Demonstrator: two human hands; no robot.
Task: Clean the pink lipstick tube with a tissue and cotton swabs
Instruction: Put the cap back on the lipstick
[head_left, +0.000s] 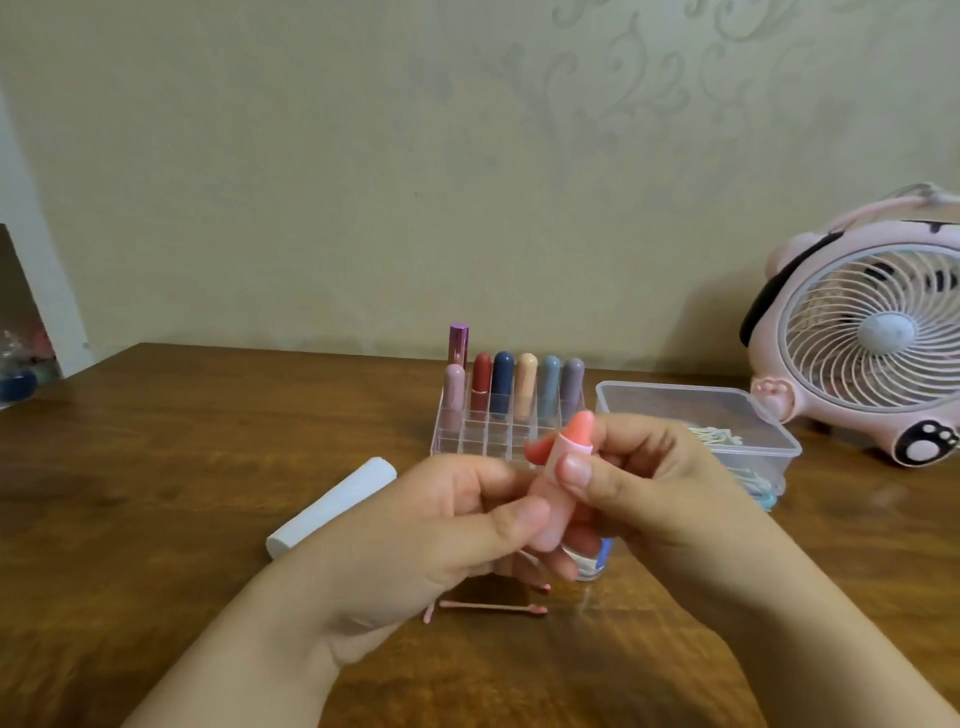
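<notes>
Two hands meet over the middle of a brown wooden surface (156, 467), both gripping one pink lipstick tube (558, 499), held tilted above the wood with its coral bullet exposed at the top. The left hand (457, 525) curls round the lower barrel, thumb pressed on its side; the right hand (639, 483) pinches the upper barrel, thumb across the front and fingers wrapped behind. Seven capped lipsticks stand in a clear acrylic organiser (498, 431) near the far edge: six rounded matte ones in a row, in pale pink, red, navy, peach, grey-blue and mauve, and one shiny metallic purple cylinder behind them. Right of it sits one translucent plastic box (727, 410) holding cotton swabs, too bunched to count. One white roll-shaped object (332, 506) lies left of the hands. Parts of three pink cotton swabs (493, 607) lie on the wood beneath the hands, beside one small clear jar (592, 564), largely hidden by fingers. One pink, animal-shaped fan (862, 338) with a white grille stands at the far right corner
</notes>
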